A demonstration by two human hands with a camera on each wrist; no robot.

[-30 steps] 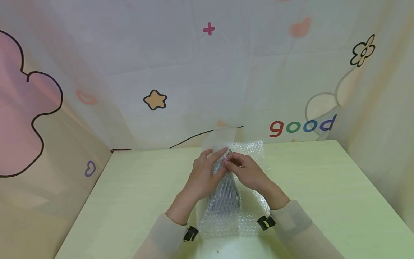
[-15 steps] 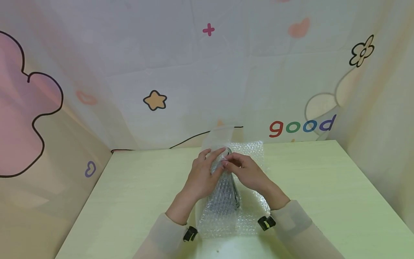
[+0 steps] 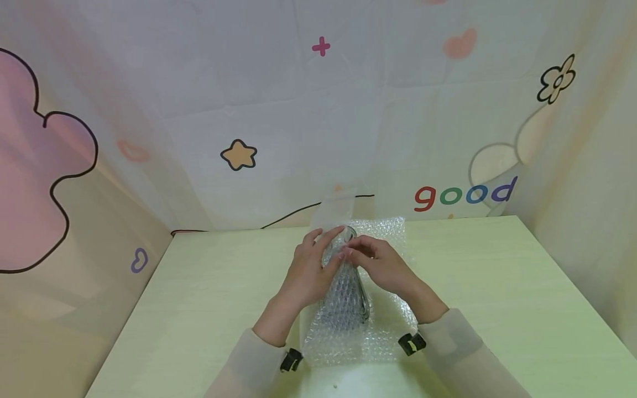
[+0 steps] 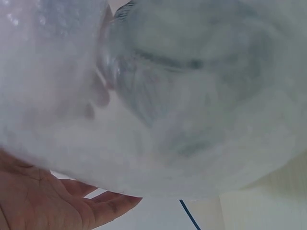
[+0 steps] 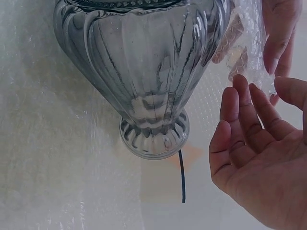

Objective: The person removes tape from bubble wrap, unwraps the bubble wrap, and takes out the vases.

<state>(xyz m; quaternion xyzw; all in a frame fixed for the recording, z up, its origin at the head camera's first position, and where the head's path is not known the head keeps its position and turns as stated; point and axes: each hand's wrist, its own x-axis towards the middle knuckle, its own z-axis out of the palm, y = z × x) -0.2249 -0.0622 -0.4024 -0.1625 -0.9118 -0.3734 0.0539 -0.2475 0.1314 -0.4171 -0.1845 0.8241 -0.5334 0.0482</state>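
Note:
A clear fluted glass vase (image 5: 148,72) lies in a sheet of bubble wrap (image 3: 338,298) at the middle of the table. Part of its right side shows past the wrap in the head view. My left hand (image 3: 311,268) lies over the wrapped vase with its index finger stretched out, holding the wrap near its edge between thumb and fingers. Beside it, my right hand (image 3: 380,264) pinches the wrap's edge with thumb and fingertips. The right wrist view shows the right hand's other fingers loosely bent. In the left wrist view, blurred wrap hides much of the vase.
A pale green table (image 3: 497,287) carries the wrap, whose flat part (image 3: 390,331) spreads to the right of the vase. Its far end (image 3: 335,213) stands up near the printed cloth backdrop (image 3: 278,99). Cloth also hangs at both sides.
The upper layer of bubble wrap has shifted slightly left, and more of the vase's right side shows. The raised far end has leaned left. Both hands have hardly moved.

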